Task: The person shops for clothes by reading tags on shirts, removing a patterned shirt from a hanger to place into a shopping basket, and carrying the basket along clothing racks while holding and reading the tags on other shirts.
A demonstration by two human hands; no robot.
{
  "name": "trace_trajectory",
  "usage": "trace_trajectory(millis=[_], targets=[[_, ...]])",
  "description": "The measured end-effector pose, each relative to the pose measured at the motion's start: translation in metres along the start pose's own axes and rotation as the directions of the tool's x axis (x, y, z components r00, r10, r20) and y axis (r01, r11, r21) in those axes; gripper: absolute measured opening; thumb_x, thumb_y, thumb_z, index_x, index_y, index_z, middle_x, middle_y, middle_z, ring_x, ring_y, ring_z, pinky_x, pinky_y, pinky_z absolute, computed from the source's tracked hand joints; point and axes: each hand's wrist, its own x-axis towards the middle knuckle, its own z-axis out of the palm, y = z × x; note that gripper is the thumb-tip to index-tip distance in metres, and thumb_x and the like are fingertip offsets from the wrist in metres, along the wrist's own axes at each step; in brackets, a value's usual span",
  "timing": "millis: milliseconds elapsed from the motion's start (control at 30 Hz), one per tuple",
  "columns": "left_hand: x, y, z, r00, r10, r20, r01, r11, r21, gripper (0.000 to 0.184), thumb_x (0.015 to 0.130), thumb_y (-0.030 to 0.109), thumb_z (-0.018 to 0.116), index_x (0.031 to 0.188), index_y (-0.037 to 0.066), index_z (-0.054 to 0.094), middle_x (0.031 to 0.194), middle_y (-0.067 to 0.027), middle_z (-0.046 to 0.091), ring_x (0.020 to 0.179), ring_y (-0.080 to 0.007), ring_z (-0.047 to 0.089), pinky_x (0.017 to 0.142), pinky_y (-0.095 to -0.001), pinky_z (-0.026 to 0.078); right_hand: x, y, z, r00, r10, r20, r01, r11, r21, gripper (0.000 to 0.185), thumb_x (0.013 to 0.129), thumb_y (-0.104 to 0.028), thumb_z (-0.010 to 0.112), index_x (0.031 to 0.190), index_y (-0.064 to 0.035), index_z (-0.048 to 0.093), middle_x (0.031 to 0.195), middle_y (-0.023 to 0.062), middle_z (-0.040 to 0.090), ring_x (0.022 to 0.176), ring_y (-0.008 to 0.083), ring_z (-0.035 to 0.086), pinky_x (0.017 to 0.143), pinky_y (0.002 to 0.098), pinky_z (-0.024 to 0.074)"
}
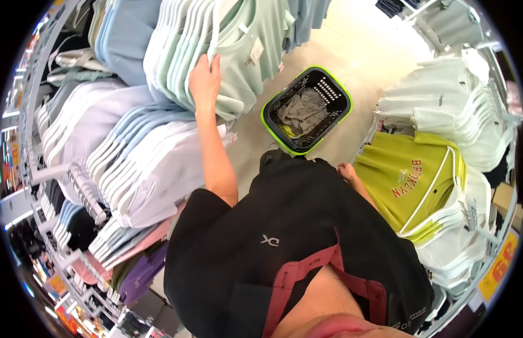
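Note:
My left hand (205, 81) reaches up to the rack on the left. Its fingers are closed at the edge of a pale mint-green T-shirt (236, 70) on a white hanger, with a white tag on its front. Several similar mint-green shirts hang close behind it. My right hand (346, 171) hangs low at my side, near the hem of a lime-green T-shirt (405, 177) with red "BROOKLYN" lettering. Its fingers are curled in, and no object shows in them.
A black shopping basket (265, 117) with a lime rim stands on the floor ahead, holding a crumpled grey-brown garment (306, 110). White shirts (441, 96) hang on the right rack. White and light-blue shirts (154, 152) fill the lower left rack, beside a metal rail arm (84, 191).

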Motion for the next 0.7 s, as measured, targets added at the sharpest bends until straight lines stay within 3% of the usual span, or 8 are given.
trace_trajectory(millis=[67,100,233,367,433,533,600,700], targets=[[0.000,-0.004,0.003,0.999,0.030,-0.025,-0.032,0.998,-0.053,0.036,0.094,0.035,0.057,0.081,0.002,0.053,0.072,-0.0261,0.058,0.071,-0.0481,0.055,0.063,-0.0539,0.040,-0.011,0.010,0.005,0.990,0.089,-0.109,-0.062,0.970,0.234,0.023,0.087,-0.016,0.055,0.095,0.0020,0.066,0.079,0.0119,0.070,0.075,0.0190,0.067,0.068,0.0317,0.0510],[0.002,-0.015,0.010,0.994,0.089,-0.069,-0.092,0.995,-0.043,0.037,0.094,0.035,0.059,0.080,0.002,0.054,0.068,-0.0249,0.056,0.066,-0.0462,0.055,0.059,-0.0522,0.039,-0.011,0.012,0.003,0.987,0.109,-0.120,-0.079,0.968,0.237,0.023,0.087,-0.016,0.055,0.095,0.0020,0.066,0.079,0.0119,0.070,0.075,0.0190,0.067,0.068,0.0317,0.0510],[0.003,-0.011,-0.013,0.998,0.058,-0.016,-0.060,0.994,-0.097,0.034,0.091,0.033,0.064,0.077,0.003,0.056,0.058,-0.0205,0.052,0.054,-0.0418,0.050,0.052,-0.0474,0.038,-0.006,-0.021,-0.021,0.985,0.147,-0.095,-0.056,0.776,0.628,0.020,0.097,-0.018,0.050,0.106,-0.0046,0.062,0.090,0.0037,0.070,0.073,0.0108,0.063,0.063,0.0250,0.0493],[-0.003,-0.004,-0.046,0.972,0.232,-0.022,-0.233,0.968,-0.094,0.028,0.090,0.028,0.067,0.079,0.004,0.057,0.058,-0.0186,0.052,0.053,-0.0390,0.050,0.051,-0.0447,0.038,0.008,-0.076,-0.027,0.994,0.104,-0.035,-0.052,0.726,0.685,0.024,0.097,-0.016,0.049,0.117,-0.0066,0.059,0.101,0.0052,0.068,0.082,0.0121,0.064,0.068,0.0272,0.0521],[-0.013,0.007,-0.068,0.949,0.314,-0.001,-0.313,0.946,-0.089,0.027,0.089,0.026,0.069,0.080,0.004,0.057,0.059,-0.0183,0.053,0.053,-0.0391,0.050,0.051,-0.0444,0.038,0.015,-0.111,-0.023,0.999,-0.001,-0.041,0.030,0.707,0.707,0.027,0.096,-0.018,0.052,0.119,-0.0058,0.060,0.097,0.0058,0.070,0.082,0.0124,0.065,0.069,0.0273,0.0521],[-0.031,0.025,-0.095,0.967,0.252,-0.030,-0.253,0.949,-0.187,0.024,0.088,0.021,0.070,0.081,0.002,0.057,0.055,-0.0128,0.047,0.047,-0.0258,0.043,0.047,-0.0351,0.035,-0.009,-0.198,-0.037,0.952,-0.306,0.002,0.212,0.665,0.716,0.027,0.097,-0.019,0.053,0.120,-0.0050,0.059,0.103,0.0058,0.068,0.087,0.0125,0.064,0.073,0.0265,0.0513],[-0.038,0.028,-0.103,0.975,0.217,-0.039,-0.220,0.938,-0.267,0.022,0.088,0.017,0.071,0.081,0.000,0.059,0.054,-0.0055,0.041,0.049,-0.0127,0.033,0.046,-0.0272,0.031,-0.031,-0.256,-0.057,0.881,-0.470,0.041,0.318,0.656,0.685,0.028,0.098,-0.020,0.053,0.121,-0.0041,0.058,0.107,0.0058,0.067,0.090,0.0127,0.064,0.076,0.0268,0.0510],[-0.043,0.043,-0.114,0.968,0.240,-0.073,-0.251,0.928,-0.277,0.022,0.088,0.017,0.071,0.082,0.000,0.059,0.053,-0.0041,0.043,0.049,-0.0118,0.034,0.046,-0.0270,0.031,-0.082,-0.325,-0.091,0.724,-0.686,0.075,0.469,0.568,0.676,0.028,0.099,-0.018,0.052,0.122,-0.0030,0.057,0.111,0.0066,0.066,0.094,0.0132,0.063,0.083,0.0281,0.0501]])
